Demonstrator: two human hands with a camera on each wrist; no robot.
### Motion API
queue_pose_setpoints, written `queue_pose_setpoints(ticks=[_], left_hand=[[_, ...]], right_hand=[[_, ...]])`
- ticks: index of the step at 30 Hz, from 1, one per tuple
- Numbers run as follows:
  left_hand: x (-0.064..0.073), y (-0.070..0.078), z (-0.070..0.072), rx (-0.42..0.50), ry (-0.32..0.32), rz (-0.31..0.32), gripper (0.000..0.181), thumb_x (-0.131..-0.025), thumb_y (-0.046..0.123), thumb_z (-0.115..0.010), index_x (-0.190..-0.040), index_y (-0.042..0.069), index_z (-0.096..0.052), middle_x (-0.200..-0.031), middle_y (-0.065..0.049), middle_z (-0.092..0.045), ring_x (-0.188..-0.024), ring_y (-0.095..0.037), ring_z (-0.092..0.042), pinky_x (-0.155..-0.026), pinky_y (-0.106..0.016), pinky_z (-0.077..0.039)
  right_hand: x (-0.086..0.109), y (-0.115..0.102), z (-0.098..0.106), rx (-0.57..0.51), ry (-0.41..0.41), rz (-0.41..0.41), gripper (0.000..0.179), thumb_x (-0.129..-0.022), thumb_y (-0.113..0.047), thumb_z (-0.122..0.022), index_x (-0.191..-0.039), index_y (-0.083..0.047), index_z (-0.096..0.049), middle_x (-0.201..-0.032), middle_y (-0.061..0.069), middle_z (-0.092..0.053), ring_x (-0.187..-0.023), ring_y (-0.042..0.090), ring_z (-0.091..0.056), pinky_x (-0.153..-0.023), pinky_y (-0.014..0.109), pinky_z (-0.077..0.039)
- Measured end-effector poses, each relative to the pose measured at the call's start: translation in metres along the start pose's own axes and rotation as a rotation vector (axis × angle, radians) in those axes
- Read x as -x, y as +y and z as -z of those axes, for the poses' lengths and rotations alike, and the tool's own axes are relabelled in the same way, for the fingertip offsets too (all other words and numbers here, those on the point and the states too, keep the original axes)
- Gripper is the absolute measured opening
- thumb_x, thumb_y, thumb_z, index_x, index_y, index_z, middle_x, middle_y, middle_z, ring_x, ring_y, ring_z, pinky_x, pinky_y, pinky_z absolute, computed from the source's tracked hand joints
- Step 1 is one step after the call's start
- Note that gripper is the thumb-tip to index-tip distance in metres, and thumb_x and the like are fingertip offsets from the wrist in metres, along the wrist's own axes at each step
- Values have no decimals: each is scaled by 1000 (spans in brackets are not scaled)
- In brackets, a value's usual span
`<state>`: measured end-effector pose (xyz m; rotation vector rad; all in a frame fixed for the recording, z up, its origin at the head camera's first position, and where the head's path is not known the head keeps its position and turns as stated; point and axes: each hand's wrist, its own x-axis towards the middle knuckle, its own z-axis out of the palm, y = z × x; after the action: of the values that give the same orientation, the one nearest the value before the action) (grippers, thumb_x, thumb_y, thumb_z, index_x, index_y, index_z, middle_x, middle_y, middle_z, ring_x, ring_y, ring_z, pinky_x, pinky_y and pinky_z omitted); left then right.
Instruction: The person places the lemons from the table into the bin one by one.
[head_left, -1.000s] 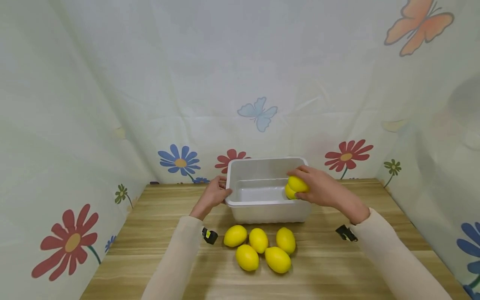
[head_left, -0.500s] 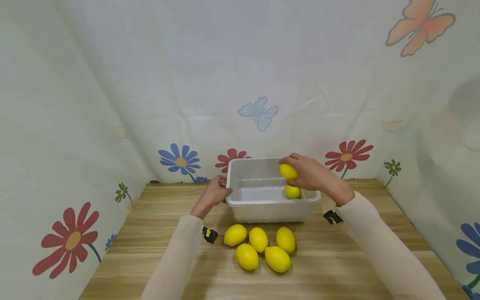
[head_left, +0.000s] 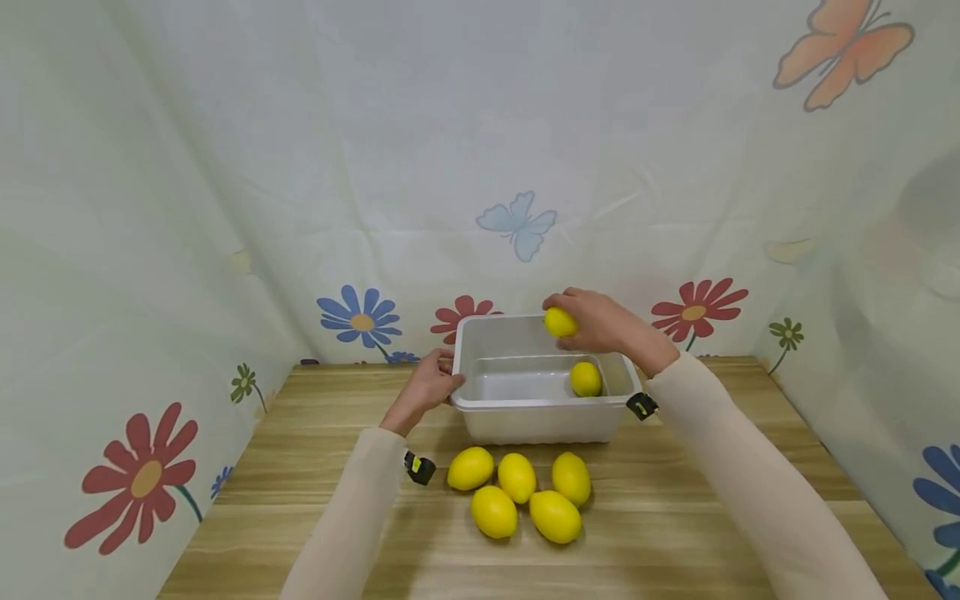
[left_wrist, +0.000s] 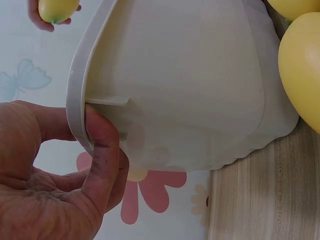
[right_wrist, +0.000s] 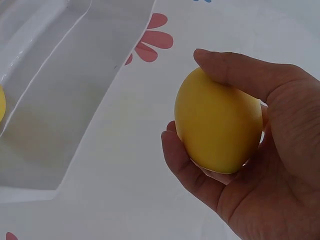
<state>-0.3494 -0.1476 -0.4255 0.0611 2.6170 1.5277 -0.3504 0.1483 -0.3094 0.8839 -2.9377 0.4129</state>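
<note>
My right hand [head_left: 596,323] grips a yellow lemon [head_left: 559,322] above the far right part of a white plastic bin [head_left: 536,423]. In the right wrist view, thumb and fingers curl round that lemon [right_wrist: 218,122], with the bin [right_wrist: 60,100] off to the left. Inside the bin, at its right end, lies another lemon [head_left: 586,379]. My left hand [head_left: 427,385] pinches the bin's left rim. From the left wrist view, the thumb and curled fingers [left_wrist: 102,150] close over the rim's edge, and the bin's outer wall [left_wrist: 185,75] shows.
Several lemons [head_left: 517,479] lie in a loose cluster on the wooden table [head_left: 337,483], just in front of the bin. Behind stands a pale curtain [head_left: 375,167] printed with flowers and butterflies. Small black wrist cameras [head_left: 418,468] sit at both sleeves.
My right hand has lifted its lemon up from beside the one in the bin and carried it left and away, toward the far rim. The left hand stays on the rim.
</note>
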Motion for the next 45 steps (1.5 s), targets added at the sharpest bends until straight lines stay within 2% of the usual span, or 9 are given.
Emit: queue_pose_setpoints(ticks=[8,17,24,31,37,40,45], left_hand=[[0,2,2,2,2,-5,51,-89,10,-66,-135,2,-46,-112,-24,-61,-87,-31,-66,-63,-37,-61],[2,1,0,11,-9,-1,52,-89,9,-65,-136,0,-44,-114,-25,-60,-92,-35,-66,-65,-39,-62],[1,0,0,13,-11,4,52,-90,8,-65,-136,1,-44,-113,-25,-60,-92,-36,-66,-66,-40,-62],[2,0,-2,7,-4,9,53,-89,10,-67,-136,2,-45,-113,-23,-61,-88,-31,-66,-62,-35,-61],[4,-3,-2,12,-18,10,53,-89,9,-66,-137,0,-44,-113,-24,-61,-88,-32,-66,-61,-34,-61],[2,-1,-1,9,-17,-8,54,-89,9,-66,-137,0,-44,-113,-24,-61,-88,-31,-66,-61,-34,-61],[1,2,1,-1,-12,1,56,-89,10,-66,-139,1,-43,-113,-24,-61,-89,-32,-66,-61,-33,-61]], right_hand=[[-17,5,1,5,-66,5,54,-83,-19,-76,-133,-13,-57,-120,12,-62,-104,32,-55,-99,49,-49],[-30,17,-13,-25,-171,-40,55,-85,-21,-75,-136,-16,-54,-130,11,-60,-114,32,-52,-107,51,-44],[-43,19,-14,-38,-241,-44,55,-85,-19,-75,-135,-16,-55,-130,10,-61,-113,31,-52,-104,49,-45],[-50,22,-21,-86,-334,-121,55,-86,-21,-75,-136,-22,-55,-136,7,-58,-116,30,-51,-106,52,-44],[-57,29,-35,-47,-386,-125,55,-86,-22,-74,-137,-22,-54,-140,8,-55,-119,31,-49,-109,54,-41],[-60,31,-36,-20,-397,-135,55,-85,-19,-74,-136,-21,-55,-138,8,-56,-119,30,-49,-109,53,-41],[-62,32,-34,4,-423,-171,56,-85,-17,-73,-138,-20,-54,-141,10,-53,-122,31,-47,-110,55,-39]])
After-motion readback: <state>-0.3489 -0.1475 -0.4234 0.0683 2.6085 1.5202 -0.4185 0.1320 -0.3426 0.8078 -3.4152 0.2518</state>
